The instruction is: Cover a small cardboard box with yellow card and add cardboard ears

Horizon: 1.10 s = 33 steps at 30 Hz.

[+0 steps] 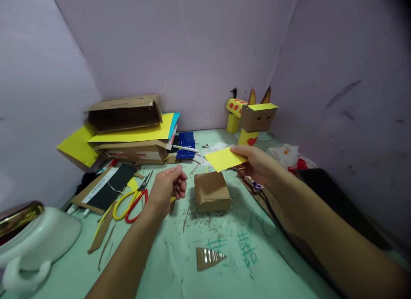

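Observation:
My right hand pinches a piece of yellow paper by its right end, between thumb and fingers. The paper is held over the far side of a small cardboard box standing on the table. To the left of that box is my left hand, its fingers curled in and thumb on top, with nothing visible in it. Scissors with one yellow and one red handle lie beside my left wrist. A cardboard triangle with shiny tape strips lies nearer to me.
A cardboard animal with a yellow spotted body stands at the back right. Boxes and coloured sheets are stacked at the back left. A white mug is at the near left, and cardboard scraps lie around the green tabletop.

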Motion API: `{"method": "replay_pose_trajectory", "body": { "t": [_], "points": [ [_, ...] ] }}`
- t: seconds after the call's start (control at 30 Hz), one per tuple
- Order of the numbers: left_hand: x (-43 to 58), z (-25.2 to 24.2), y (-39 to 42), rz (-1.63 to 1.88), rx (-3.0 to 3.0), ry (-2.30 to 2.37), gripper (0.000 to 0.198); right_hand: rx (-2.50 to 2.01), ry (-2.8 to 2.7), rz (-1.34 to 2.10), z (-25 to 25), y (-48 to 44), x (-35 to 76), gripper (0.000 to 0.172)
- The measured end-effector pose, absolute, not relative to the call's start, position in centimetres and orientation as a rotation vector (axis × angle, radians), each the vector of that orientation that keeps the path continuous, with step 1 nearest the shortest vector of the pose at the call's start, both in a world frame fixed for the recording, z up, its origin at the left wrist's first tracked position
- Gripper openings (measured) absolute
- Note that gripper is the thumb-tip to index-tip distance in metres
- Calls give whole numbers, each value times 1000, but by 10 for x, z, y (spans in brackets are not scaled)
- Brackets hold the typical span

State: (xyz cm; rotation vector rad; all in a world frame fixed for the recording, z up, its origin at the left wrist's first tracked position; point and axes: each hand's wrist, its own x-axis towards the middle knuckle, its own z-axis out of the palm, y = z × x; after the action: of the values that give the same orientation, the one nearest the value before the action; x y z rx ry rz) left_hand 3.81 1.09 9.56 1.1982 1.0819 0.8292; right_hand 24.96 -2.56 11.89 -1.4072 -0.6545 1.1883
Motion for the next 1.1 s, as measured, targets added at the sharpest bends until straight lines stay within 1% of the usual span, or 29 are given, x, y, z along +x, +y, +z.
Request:
{"method": "replay_pose_trajectory", "body": {
  "t": [0.17,0.33,0.43,0.5,0.53,0.57,0.6,0.63,0.7,0.77,0.93,1.1],
  "points": [
    [41,99,3,835,1253,1026,31,-1392,-700,1179,121,-31,241,8],
    [43,95,7,821,1299,1111,32,-1389,-670,1240,119,-39,242,9],
    [44,95,6,783,1329,1155,33,-1372,-635,1245,112,-37,248,7],
    [46,97,-4,793,1429,1237,33,-1336,-611,1231,104,-33,251,9],
    [49,98,-11,813,1528,1302,37,-1318,-598,1227,100,-31,251,10],
    [52,99,-20,839,1665,1377,47,-1303,-585,1230,96,-29,250,12],
    [56,99,-30,847,1820,1452,62,-1294,-574,1239,92,-27,248,13],
    [61,98,-39,811,1941,1477,73,-1290,-565,1248,88,-25,246,14],
    [70,92,-53,713,2082,1492,90,-1282,-563,1259,81,-23,242,14],
    [77,84,-60,654,2138,1527,93,-1279,-573,1270,78,-22,239,13],
    [82,77,-58,595,2170,1503,91,-1353,-559,1265,79,-23,241,10],
    [66,81,-35,647,2010,1289,72,-1326,-559,1285,85,-24,245,11]
  ]
}}
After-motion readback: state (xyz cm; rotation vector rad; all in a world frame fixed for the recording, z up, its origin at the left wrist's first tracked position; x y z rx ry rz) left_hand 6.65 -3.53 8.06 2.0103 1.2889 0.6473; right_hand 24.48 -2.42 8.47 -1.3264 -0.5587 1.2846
